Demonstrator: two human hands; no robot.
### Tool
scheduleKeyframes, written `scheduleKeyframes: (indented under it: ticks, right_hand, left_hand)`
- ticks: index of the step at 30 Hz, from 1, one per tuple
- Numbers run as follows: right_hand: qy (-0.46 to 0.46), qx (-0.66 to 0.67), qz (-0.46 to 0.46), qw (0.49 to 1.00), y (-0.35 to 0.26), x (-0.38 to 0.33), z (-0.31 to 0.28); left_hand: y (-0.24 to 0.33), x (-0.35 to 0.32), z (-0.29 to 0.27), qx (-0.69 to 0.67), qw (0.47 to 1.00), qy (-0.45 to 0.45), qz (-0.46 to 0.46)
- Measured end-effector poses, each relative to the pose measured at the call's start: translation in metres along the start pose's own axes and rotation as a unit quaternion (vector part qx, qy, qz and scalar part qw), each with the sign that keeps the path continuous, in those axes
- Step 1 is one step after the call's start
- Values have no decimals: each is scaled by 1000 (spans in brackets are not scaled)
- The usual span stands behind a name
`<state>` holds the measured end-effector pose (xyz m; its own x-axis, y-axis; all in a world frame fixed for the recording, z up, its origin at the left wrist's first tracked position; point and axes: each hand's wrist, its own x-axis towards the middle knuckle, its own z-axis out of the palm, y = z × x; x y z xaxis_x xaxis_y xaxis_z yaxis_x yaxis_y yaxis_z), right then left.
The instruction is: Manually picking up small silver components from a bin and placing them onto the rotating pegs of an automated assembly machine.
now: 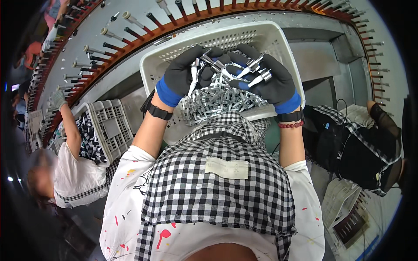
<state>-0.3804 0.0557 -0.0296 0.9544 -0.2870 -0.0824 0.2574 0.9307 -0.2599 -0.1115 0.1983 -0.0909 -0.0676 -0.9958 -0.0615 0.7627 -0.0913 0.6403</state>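
Note:
A black glove with a blue cuff covers my left hand, its fingers curled around small metal parts with shiny cylindrical heads and pale tapered stems. A matching glove is on my right hand; several more tapered metal parts stick out between its fingers. Another shiny part lies between the two hands near the left fingertips; which hand bears it I cannot tell. Both hands are over a white perforated plastic basket. Loose silver metal pieces are heaped inside it, partly hidden by my hands.
An orange-brown rack with upright dark and silver-topped pins curves beyond the basket. On the left a person reaches to the rack beside a light crate of parts. Another person in black is at the right, near a second crate.

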Motion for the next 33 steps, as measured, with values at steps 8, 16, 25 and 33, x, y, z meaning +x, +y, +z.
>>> scheduleKeyframes:
  ticks: [8,16,25,33]
  right_hand:
    - [95,-172,-27,980,4,-12,10]
    - [416,-758,-29,501,-33,-39,-95]
    - [224,-665,-358,616,-113,138,-16]
    - [48,-791,-478,378,-105,289,-21]
  left_hand:
    - [13,0,26,-10,997,64,-50]
    - [39,3,-35,478,843,246,6]
    - [155,95,-45,479,753,349,287]
    - [191,78,-69,637,681,262,249]
